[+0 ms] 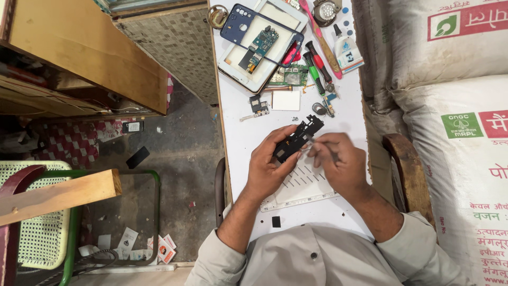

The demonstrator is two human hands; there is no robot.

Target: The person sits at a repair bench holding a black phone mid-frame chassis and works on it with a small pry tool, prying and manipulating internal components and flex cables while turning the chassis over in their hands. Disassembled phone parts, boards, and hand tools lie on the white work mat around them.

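Fingers of the left hand [267, 165] pinch a flat black plastic phone part [298, 138], jagged in outline, held tilted above the white table [238, 132]. Right hand [338, 161] fingers close on a thin metal tool, its tip at the part's edge; most of it is hidden. Beneath lies a smooth white slotted cover [307, 185], partly covered by both wrists.

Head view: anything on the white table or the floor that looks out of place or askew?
Mostly an orderly repair spread. The blue phone frame lies askew across the white panel, a small circuit board resting on the panel inside it. On the floor, paper packets lie scattered, and a small black device sits apart from the table.
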